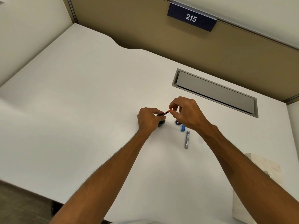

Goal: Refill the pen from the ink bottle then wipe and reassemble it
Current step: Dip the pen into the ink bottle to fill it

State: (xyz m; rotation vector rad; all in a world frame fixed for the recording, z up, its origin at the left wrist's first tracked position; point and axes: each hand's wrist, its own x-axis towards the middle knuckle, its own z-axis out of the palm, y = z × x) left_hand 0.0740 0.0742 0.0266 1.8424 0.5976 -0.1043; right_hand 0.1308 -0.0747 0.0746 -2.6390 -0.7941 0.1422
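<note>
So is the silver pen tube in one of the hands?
No, the silver pen barrel lies alone on the white desk, untouched by either hand.

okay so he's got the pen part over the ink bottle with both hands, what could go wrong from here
1. The ink bottle sits open under the left hand; a nudge could tip it onto the white desk.
2. The right hand pinches only the red end of the pen part; a slip could flick ink.
3. The grey barrel lies loose and might roll.

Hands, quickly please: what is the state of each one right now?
Left hand: closed on the dark front end of the thin pen part, over the dark round ink bottle.
Right hand: fingertips pinching that part's red end.
</note>
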